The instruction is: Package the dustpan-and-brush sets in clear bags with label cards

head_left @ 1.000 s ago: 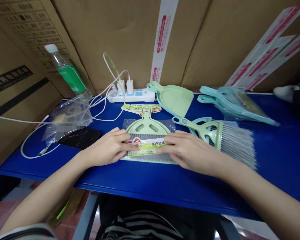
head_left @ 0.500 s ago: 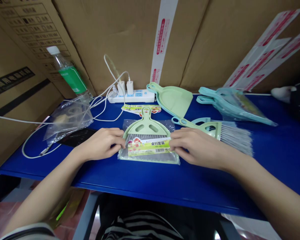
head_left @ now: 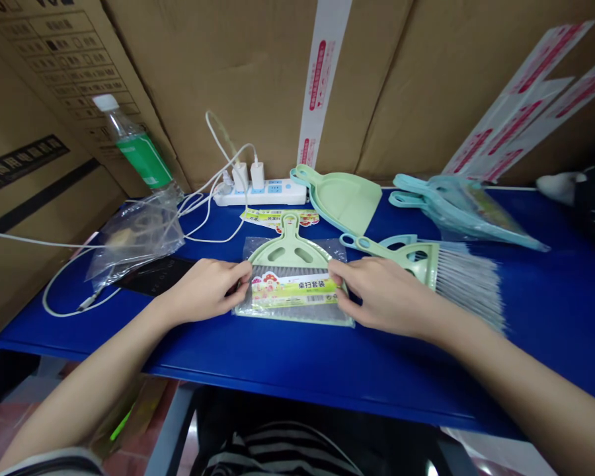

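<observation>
A light green dustpan and brush set (head_left: 291,250) lies flat in a clear plastic bag in front of me, handle pointing away. Over the grey bristles sits a printed label card (head_left: 293,291) with mushroom pictures. My left hand (head_left: 205,289) is closed with its fingertips on the left edge of the bagged set. At the opposite edge my right hand (head_left: 384,291) pinches the set's bag beside the end of the label. Behind my right hand lie a green brush (head_left: 426,261) and a blue one partly under it, grey bristles to the right.
Green and blue dustpans (head_left: 350,195) lie stacked at the back. Bagged blue dustpans (head_left: 469,201) are at the right. A power strip (head_left: 277,193) with white cables, loose label cards (head_left: 260,217), a crumpled plastic bag (head_left: 136,231), a bottle (head_left: 141,155) and a dark phone-like slab (head_left: 153,276) also lie around.
My right hand has shifted slightly left and its fingers now close on the bag's edge. My left hand has moved slightly onto the left edge. The set has hardly moved.
</observation>
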`<state>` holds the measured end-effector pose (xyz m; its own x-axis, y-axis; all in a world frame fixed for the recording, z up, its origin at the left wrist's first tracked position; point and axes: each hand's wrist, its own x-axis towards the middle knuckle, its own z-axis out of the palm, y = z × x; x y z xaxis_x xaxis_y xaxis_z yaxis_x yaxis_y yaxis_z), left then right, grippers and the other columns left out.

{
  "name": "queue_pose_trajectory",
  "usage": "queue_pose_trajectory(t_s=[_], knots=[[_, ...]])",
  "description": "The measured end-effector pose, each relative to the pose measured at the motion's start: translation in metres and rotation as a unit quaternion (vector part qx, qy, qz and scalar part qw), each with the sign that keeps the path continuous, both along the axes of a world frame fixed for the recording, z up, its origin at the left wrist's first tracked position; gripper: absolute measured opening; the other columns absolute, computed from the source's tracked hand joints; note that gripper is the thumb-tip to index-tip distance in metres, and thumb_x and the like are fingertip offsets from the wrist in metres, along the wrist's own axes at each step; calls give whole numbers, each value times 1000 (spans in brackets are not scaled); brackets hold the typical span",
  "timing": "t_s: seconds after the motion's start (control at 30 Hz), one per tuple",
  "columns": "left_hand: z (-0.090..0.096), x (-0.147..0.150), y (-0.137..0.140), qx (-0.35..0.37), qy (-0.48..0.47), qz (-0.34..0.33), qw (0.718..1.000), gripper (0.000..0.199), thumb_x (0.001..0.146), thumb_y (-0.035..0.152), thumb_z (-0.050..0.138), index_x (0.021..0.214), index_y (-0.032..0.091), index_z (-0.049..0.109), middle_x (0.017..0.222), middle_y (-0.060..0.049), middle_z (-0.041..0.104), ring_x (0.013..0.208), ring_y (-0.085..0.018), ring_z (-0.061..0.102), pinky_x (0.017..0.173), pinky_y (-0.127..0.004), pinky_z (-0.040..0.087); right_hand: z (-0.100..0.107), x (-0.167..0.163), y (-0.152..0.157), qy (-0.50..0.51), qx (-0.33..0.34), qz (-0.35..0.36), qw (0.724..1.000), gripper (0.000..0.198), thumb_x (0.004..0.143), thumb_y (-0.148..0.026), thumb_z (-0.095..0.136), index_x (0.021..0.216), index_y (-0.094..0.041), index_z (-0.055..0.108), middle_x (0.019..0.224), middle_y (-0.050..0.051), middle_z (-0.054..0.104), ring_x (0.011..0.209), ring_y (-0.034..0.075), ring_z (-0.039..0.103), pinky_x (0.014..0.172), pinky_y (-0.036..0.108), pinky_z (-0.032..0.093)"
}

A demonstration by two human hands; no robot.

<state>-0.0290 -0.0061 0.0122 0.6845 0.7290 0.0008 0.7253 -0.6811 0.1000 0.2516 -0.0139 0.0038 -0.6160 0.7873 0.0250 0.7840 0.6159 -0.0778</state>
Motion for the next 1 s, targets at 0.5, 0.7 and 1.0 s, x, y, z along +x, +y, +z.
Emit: queue_pose_trajectory(t_s=[0.5, 0.7, 1.0], knots=[[1, 1, -1, -26, -24, -3, 999, 7, 82, 19, 42, 75, 22, 40, 53, 7, 49, 45, -11, 47, 49, -23, 30, 0, -5, -4, 4, -59, -72, 996, 19, 74, -15, 43, 92, -21, 47, 58, -2, 59, 54, 17, 54, 52, 28, 23], [2, 1, -2, -57, -56, -6, 997, 7, 79, 20, 41, 75, 22, 36, 51, 8, 46, 43, -11, 44, 48, -23, 27, -2, -3, -4, 15, -49, -57, 997, 20, 73, -15, 43, 92, -21, 46, 55, -3, 57, 52, 18, 53, 51, 28, 22], [3, 4, -3, -126, -88, 51, 987, 12, 78, 21, 43, 72, 23, 33, 48, 10, 43, 41, -10, 42, 47, -23, 26, 2, -5, -4, 2, -57, -63, 996, 20, 75, -14, 44, 93, -21, 46, 54, -4, 54, 52, 17, 53, 51, 27, 22]])
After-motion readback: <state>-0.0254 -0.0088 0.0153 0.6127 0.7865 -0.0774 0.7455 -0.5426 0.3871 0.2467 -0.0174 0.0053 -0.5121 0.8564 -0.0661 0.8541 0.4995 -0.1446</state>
